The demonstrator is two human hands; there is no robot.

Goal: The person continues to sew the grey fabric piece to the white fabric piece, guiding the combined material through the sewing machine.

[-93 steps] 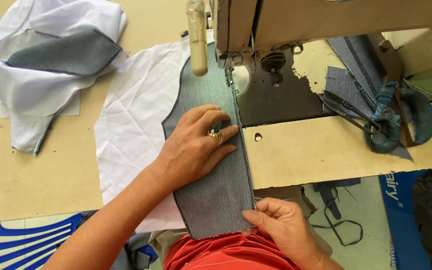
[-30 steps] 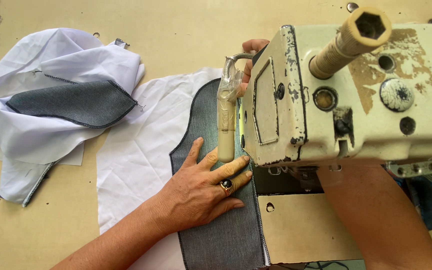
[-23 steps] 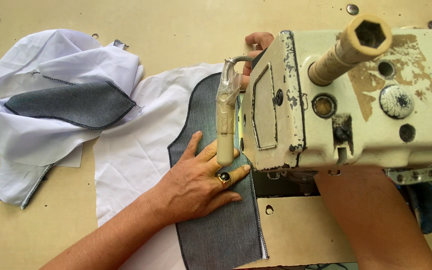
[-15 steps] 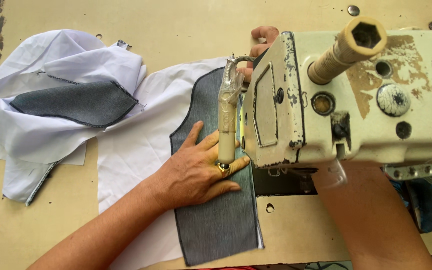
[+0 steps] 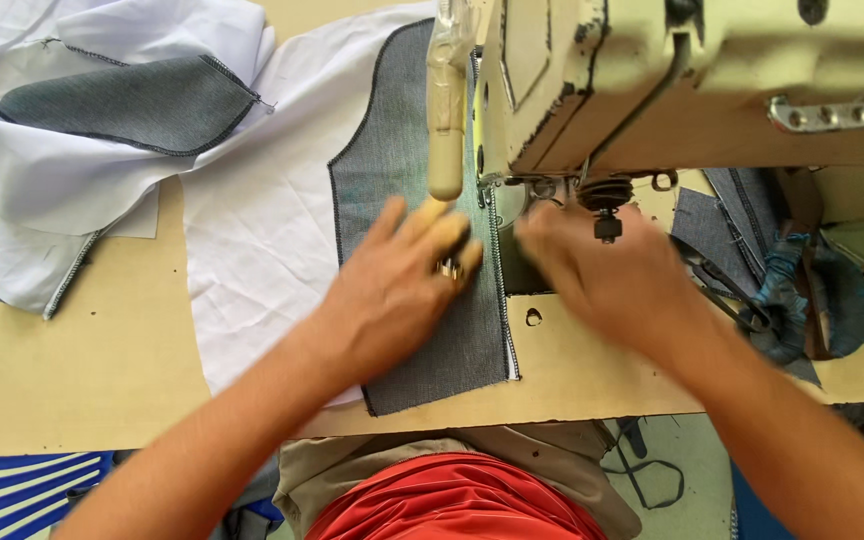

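Tan sewing table (image 5: 72, 370) | left hand (image 5: 402, 285) spread flat on grey fabric panel (image 5: 442, 350) | right hand (image 5: 607, 275) blurred beside the panel's edge, grip unclear.

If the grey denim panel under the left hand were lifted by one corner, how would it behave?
The grey denim panel lies flat under the left hand, so it would probably droop, not hold shape. It looks thin, likely light. Pushed, it may drag the white cloth beneath and bunch.

One sewing machine (image 5: 672, 90) stands far right. Two grey denim pieces: one (image 5: 412, 200) at centre, one (image 5: 132, 100) far left. Two hands (image 5: 392, 290) (image 5: 602, 270). One pair of scissors (image 5: 727, 300) lies right.
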